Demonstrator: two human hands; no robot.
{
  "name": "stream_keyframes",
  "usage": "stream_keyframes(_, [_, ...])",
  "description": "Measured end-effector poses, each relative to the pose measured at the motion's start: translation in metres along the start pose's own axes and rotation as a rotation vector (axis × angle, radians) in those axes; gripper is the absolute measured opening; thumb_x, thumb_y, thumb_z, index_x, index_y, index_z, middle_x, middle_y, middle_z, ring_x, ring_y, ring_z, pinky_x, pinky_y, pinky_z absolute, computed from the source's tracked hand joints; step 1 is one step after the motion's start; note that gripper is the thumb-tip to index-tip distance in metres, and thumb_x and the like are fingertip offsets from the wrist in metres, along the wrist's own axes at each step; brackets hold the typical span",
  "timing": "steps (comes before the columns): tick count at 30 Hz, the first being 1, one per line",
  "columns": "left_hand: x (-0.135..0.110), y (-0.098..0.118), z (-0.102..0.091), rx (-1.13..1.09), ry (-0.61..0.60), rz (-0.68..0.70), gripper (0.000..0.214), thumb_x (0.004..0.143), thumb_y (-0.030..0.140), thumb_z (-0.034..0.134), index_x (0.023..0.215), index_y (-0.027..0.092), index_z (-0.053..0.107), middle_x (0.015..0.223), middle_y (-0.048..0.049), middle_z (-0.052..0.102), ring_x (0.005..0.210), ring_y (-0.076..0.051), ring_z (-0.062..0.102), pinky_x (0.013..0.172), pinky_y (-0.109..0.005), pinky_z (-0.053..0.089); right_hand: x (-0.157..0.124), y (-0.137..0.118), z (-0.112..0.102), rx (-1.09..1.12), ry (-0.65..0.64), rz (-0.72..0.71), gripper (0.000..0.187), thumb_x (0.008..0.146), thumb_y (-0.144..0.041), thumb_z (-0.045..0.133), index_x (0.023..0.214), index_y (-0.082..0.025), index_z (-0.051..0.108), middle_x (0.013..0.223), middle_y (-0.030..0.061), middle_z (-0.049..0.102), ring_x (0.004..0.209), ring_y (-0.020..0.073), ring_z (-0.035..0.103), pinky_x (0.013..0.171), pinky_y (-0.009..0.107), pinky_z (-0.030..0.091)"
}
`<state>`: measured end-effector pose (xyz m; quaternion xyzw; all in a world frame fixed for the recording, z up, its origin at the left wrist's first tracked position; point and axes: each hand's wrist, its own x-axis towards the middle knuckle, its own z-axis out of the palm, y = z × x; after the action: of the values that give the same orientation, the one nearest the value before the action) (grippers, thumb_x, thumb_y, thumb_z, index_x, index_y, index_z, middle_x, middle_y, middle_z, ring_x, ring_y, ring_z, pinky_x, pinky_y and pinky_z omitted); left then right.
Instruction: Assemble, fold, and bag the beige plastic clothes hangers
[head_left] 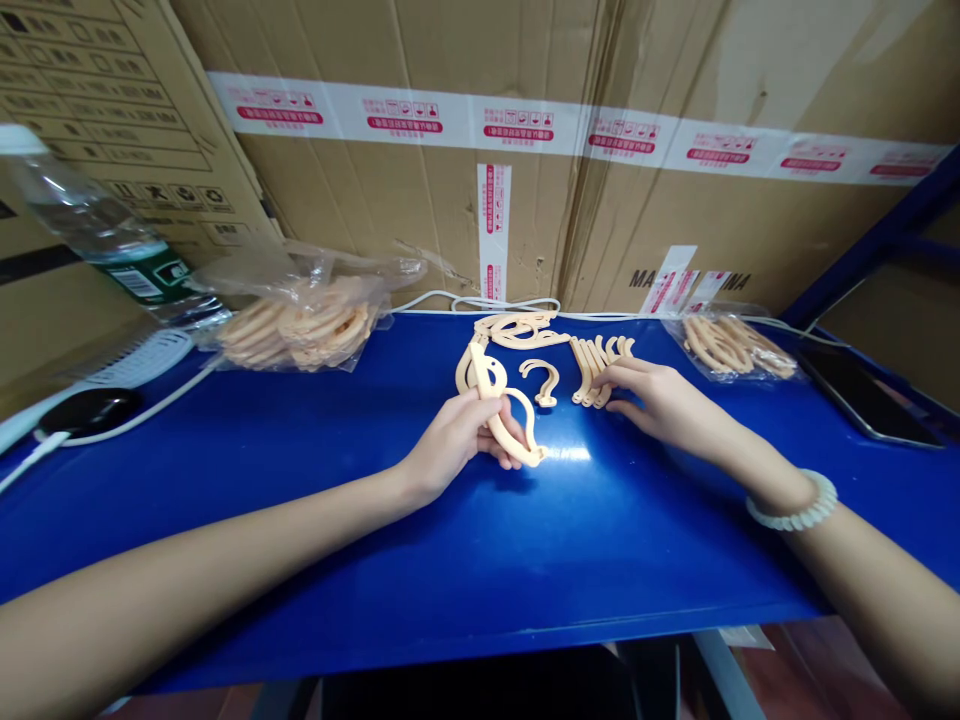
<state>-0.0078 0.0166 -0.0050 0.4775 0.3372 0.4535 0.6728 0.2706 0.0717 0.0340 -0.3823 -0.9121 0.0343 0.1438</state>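
Observation:
My left hand [480, 430] is closed around a beige plastic folding hanger body [517, 425], its curved arms folded together and held above the blue tabletop. Just beyond it lies a single beige hanger hook [543, 382]. My right hand [649, 398] reaches over a row of several beige hooks [589, 370], fingertips at the row's right side and thumb apart from the fingers. Whether those fingertips touch a hook is hard to tell. More beige hanger bodies [521, 330] lie behind my left hand, partly hidden by it and by the piece it holds.
Clear bags of beige hanger parts lie at the back left [300, 320] and back right [739, 345]. A water bottle [142, 260], a black mouse-like object [90, 412] and white cables are at left. A dark phone or tablet [866, 395] lies right. Cardboard boxes [420, 210] wall the back.

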Motion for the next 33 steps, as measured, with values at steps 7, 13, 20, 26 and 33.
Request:
stream_keyframes(7, [-0.002, -0.004, 0.002, 0.196, 0.009, 0.149, 0.027, 0.097, 0.036, 0.054, 0.113, 0.015, 0.049, 0.082, -0.0041, 0.069, 0.067, -0.015, 0.066, 0.057, -0.024, 0.052, -0.002, -0.028, 0.002, 0.003, 0.131, -0.097, 0.037, 0.095, -0.018, 0.053, 0.132, -0.018, 0.056, 0.127, 0.0148, 0.062, 0.117, 0.0297, 0.060, 0.097, 0.046, 0.052])
stream_keyframes(13, [-0.005, -0.004, 0.001, 0.432, 0.009, 0.279, 0.032, 0.100, 0.035, 0.051, 0.128, 0.018, 0.054, 0.087, -0.0027, 0.064, 0.072, -0.015, 0.062, 0.063, -0.025, 0.053, -0.005, -0.067, 0.014, 0.004, 0.096, -0.358, 0.044, 0.097, -0.015, 0.050, 0.141, -0.018, 0.051, 0.147, 0.0184, 0.044, 0.136, 0.0291, 0.045, 0.107, 0.045, 0.047])
stream_keyframes(20, [-0.007, -0.004, 0.002, 0.544, -0.004, 0.356, 0.035, 0.100, 0.033, 0.050, 0.133, 0.021, 0.055, 0.093, -0.0041, 0.056, 0.075, -0.016, 0.058, 0.065, -0.027, 0.055, -0.004, -0.071, 0.024, -0.238, 0.186, -0.449, 0.041, 0.095, -0.011, 0.049, 0.135, -0.016, 0.058, 0.140, 0.0201, 0.052, 0.125, 0.0336, 0.050, 0.098, 0.052, 0.049])
stream_keyframes(26, [-0.007, -0.005, 0.001, 0.546, -0.010, 0.379, 0.037, 0.101, 0.032, 0.049, 0.136, 0.023, 0.054, 0.099, -0.0055, 0.057, 0.083, -0.018, 0.058, 0.070, -0.028, 0.054, -0.006, -0.075, 0.020, -0.233, 0.199, -0.354, 0.033, 0.094, -0.013, 0.052, 0.125, -0.015, 0.062, 0.134, 0.0222, 0.050, 0.122, 0.0333, 0.051, 0.093, 0.050, 0.050])
stream_keyframes(33, [-0.009, -0.001, 0.002, 0.639, 0.095, 0.441, 0.038, 0.101, 0.032, 0.048, 0.135, 0.017, 0.057, 0.103, -0.0081, 0.060, 0.089, -0.019, 0.058, 0.074, -0.028, 0.052, -0.007, -0.072, 0.018, -0.025, 0.145, -0.253, 0.027, 0.096, -0.020, 0.053, 0.121, -0.016, 0.063, 0.127, 0.0177, 0.050, 0.115, 0.0285, 0.052, 0.094, 0.046, 0.050])
